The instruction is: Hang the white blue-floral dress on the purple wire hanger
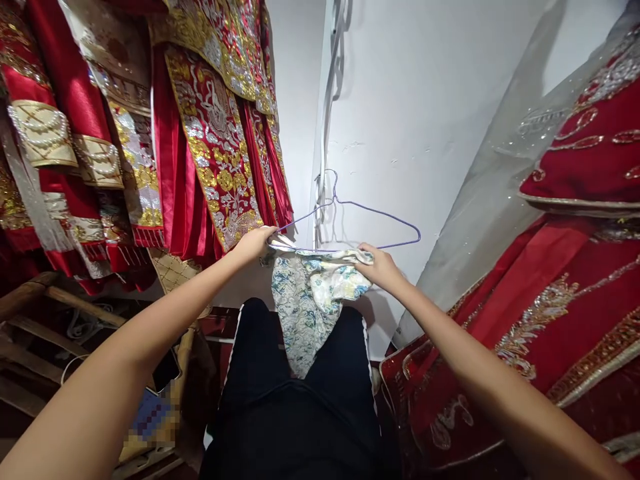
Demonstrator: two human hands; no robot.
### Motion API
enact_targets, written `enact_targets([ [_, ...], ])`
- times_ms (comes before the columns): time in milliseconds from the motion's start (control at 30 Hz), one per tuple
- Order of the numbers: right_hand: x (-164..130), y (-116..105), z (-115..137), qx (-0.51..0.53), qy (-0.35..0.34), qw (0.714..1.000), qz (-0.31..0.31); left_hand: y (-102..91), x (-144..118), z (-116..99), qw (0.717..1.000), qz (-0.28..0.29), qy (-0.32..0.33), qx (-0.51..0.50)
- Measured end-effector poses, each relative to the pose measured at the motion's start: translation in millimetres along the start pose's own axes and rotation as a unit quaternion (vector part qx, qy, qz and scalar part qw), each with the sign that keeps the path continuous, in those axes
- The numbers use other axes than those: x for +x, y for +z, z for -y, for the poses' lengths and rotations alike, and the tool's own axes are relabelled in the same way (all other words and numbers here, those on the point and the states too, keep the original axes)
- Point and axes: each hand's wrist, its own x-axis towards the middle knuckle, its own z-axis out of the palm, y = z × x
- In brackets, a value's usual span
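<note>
A purple wire hanger [335, 197] is in front of me, its hook up against the wall. A pale floral-patterned cloth garment [305, 300], with blue, green and yellow in it, hangs down from the hanger's bottom bar over my legs. My left hand [257, 244] is closed around the hanger's left end and the garment's left edge. On the right, my right hand [380, 268] pinches the garment's upper right edge just below the bar. The hanger's right end sticks out bare beyond it. Whether the cloth is fixed to the bar or only held there, I cannot tell.
Red garments with gold and silver embroidery [220, 133] hang at the left. Red beaded garments [550, 307] hang at the right beside clear plastic. A narrow white rail [326, 100] runs up the white wall. A wooden stool-like frame [183, 360] stands lower left, with a phone [167, 371].
</note>
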Motion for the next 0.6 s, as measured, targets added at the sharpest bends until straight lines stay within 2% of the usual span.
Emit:
enact_targets([
  [100,-5,-4,-1,-0.011,-0.008,1.0,-0.004,-10.1,-2,-8,0.996,-0.032,0.045,0.065],
  [233,-8,-6,-3,-0.023,-0.016,1.0,-0.008,-18.4,-14,-16,0.992,-0.001,0.025,0.128],
  [333,-7,-3,-7,-0.041,-0.004,0.999,-0.03,-24.3,-24,-19,0.991,0.011,0.021,0.129],
  [500,-1,-4,-9,-0.059,0.003,0.997,-0.048,-33.0,-32,-22,0.992,-0.013,0.058,0.115],
  [600,6,-14,-8,-0.074,0.013,0.996,-0.051,-31.1,-33,-28,0.989,0.016,0.059,0.135],
])
